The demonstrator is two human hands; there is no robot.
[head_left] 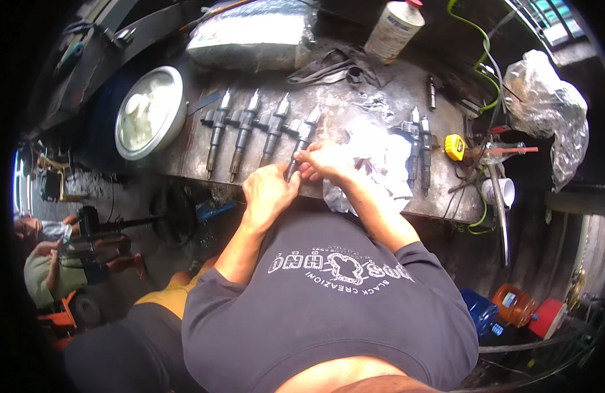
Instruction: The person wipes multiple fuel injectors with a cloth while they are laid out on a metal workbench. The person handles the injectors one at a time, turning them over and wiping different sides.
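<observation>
Diesel fuel injectors stand in a slanting row on the metal workbench [196,160], among them a dark one at the left end [216,134]. My left hand [270,191] is closed around the lower end of the rightmost injector [305,133]. The fingers of my right hand [325,162] pinch that same injector slightly higher, by its dark body. Its pale tip points away from me; my fingers cover its near end. Crumpled white paper [376,164] lies beside my right wrist. Two more injectors [426,154] rest just past the paper.
A round white basin [179,108] sits at the left. Behind are a foil-wrapped bundle [250,39], a dark rag [329,65] and a metal can [395,29]. To the right are a yellow tape measure [454,147], a white cup [499,192] and a plastic bag [546,111]. People are at left.
</observation>
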